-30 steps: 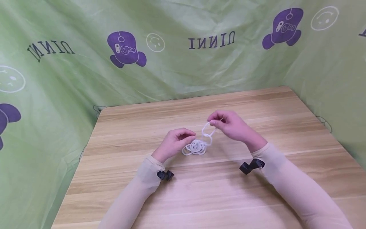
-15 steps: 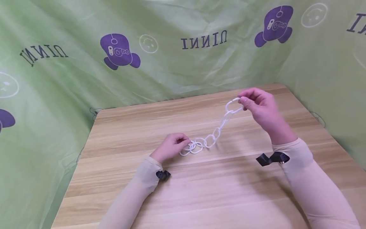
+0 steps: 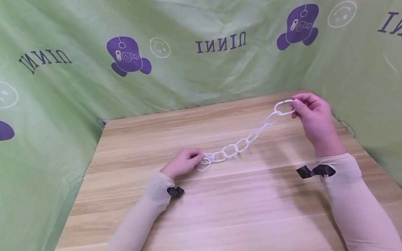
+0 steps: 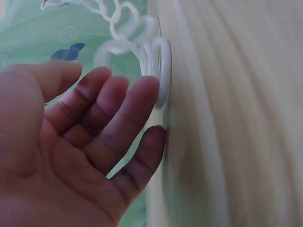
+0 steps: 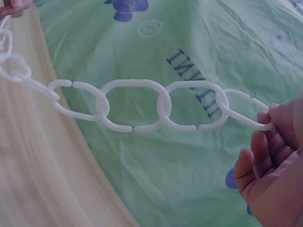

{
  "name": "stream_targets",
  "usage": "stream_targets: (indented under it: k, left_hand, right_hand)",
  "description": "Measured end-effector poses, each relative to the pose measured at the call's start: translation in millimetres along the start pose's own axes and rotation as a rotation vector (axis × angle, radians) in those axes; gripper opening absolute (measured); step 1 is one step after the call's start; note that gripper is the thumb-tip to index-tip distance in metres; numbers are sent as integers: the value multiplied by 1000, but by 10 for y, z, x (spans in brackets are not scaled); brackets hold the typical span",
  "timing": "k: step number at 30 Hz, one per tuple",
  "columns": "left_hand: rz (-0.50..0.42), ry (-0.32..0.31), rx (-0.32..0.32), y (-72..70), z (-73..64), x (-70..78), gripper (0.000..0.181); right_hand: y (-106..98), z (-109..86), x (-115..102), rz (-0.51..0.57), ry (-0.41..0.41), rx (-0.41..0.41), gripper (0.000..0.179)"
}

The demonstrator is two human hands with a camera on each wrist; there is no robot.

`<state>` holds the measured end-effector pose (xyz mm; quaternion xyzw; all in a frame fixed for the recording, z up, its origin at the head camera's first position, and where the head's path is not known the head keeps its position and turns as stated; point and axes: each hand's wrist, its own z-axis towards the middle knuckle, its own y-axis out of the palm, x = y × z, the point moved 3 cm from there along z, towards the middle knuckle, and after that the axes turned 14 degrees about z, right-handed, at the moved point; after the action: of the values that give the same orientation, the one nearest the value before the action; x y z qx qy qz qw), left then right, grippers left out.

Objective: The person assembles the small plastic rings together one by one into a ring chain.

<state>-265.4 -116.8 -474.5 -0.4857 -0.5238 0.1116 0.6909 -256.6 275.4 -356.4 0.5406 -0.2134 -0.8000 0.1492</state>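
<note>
A chain of white, oval plastic links (image 5: 164, 106) runs between my two hands, and small slits show in several of them. My right hand (image 3: 317, 122) pinches the end link between thumb and fingers, raised over the far right of the table. From there the chain slopes down leftward to a few bunched links (image 3: 209, 158) on the tabletop. Beside that bunch is my left hand (image 3: 182, 162), fingertips right at the links. In the left wrist view its fingers are loosely bent, thumb apart from them, with the nearest links (image 4: 164, 71) just beyond the fingertips.
The wood-grain table (image 3: 188, 216) has a green curtain (image 3: 188, 80) with purple prints hanging behind it and at both sides. Small black cameras sit on the left wrist (image 3: 175, 192) and right wrist (image 3: 315, 171). Thin cables (image 3: 102, 122) show at the table's back left corner.
My right hand has moved right and away with the end link, drawing the heaped chain out into a long line. My left hand has shifted slightly left, staying beside the bunched links.
</note>
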Motion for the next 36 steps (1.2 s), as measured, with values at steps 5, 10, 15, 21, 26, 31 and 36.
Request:
stream_targets:
  k: [5,10,15,21,26,31,36]
  left_hand:
    - [124,-22,12,-115,-72,-85,34]
    - [155,-38,33,-224,-160,-122,36]
    - [188,-82,77,-331,-254,-205,36]
    - [213,-139,151,-451,-363,-377,31]
    - [207,-160,184,-523,-441,-497,26]
    - [137,-221,172,-575,-509,-594,23]
    - [91,-275,172,-615,-591,-688,26]
  right_hand:
    - [-201,53,-61,118,13,94,19]
    - [-362,77,-29,84,72,148,21]
    - [-449,73,153,-138,177,157,11]
    - [-583,65,437,-343,315,172,13]
    - [-712,52,726,-553,496,165,24]
    - [-769,40,902,-657,610,112,30]
    - [-740,44,956,-710,677,36,29]
